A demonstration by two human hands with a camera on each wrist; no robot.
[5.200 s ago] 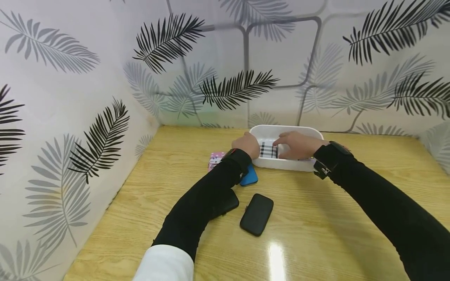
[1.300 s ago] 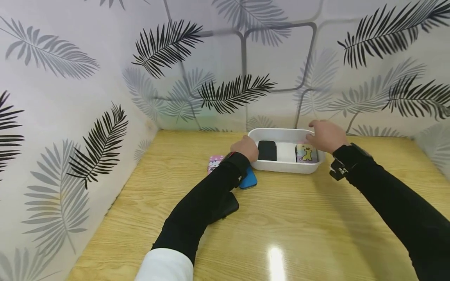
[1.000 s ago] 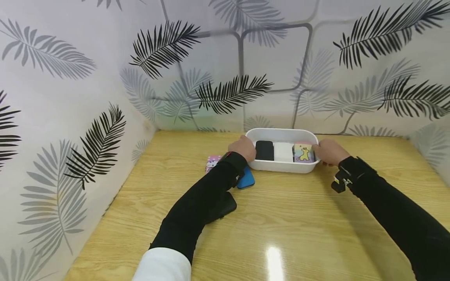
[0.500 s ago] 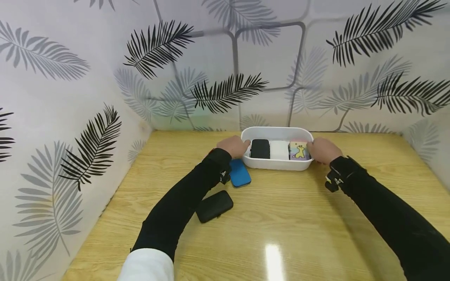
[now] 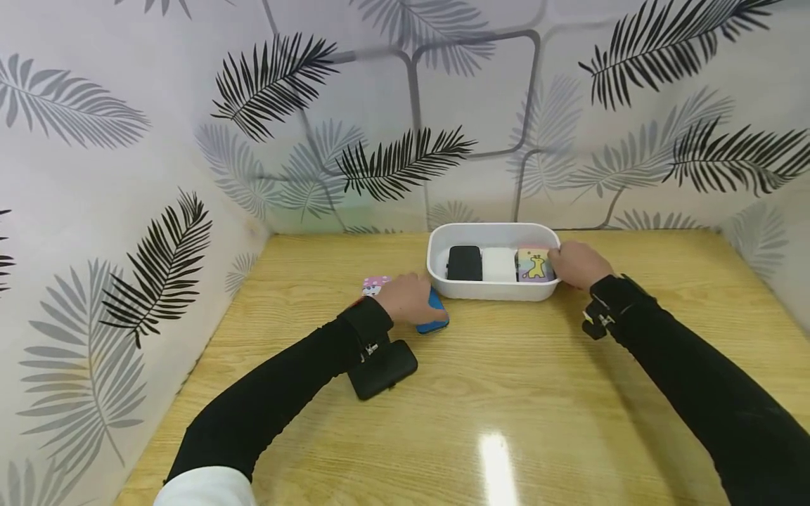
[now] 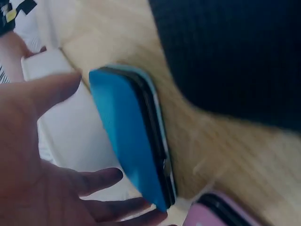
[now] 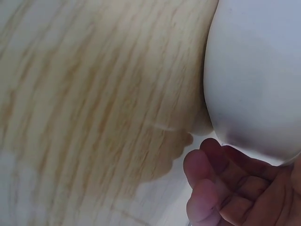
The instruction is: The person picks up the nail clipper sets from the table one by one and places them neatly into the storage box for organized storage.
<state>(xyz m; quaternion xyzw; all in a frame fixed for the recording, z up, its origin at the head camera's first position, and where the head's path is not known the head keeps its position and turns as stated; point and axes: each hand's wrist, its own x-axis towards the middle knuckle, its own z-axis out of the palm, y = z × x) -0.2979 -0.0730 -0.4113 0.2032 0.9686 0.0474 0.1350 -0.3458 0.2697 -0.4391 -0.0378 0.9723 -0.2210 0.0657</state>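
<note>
My left hand (image 5: 407, 299) is over a flat blue case (image 5: 433, 320) on the table. In the left wrist view, thumb and fingers spread along one side of the blue case (image 6: 124, 136), fingertips near its lower end. At the right end of a white plastic basket (image 5: 493, 291), my right hand (image 5: 579, 263) grips the rim. The right wrist view shows the curled fingers of that hand (image 7: 244, 193) against the basket's outer wall (image 7: 258, 80). Inside the basket are a black case (image 5: 465, 263), a white case (image 5: 498, 265) and a giraffe-print case (image 5: 534, 266).
A pink cartoon case (image 5: 375, 283) lies left of the blue one, partly hidden by the left hand. Nearer to me lies a black case (image 5: 389, 369), partly under the left forearm. Behind the basket rises a leaf-patterned wall (image 5: 481, 176).
The left hand has left the basket's left end and come over the blue case. The right hand moved onto the right rim. A black case left the table's middle; a black one now sits in the basket.
</note>
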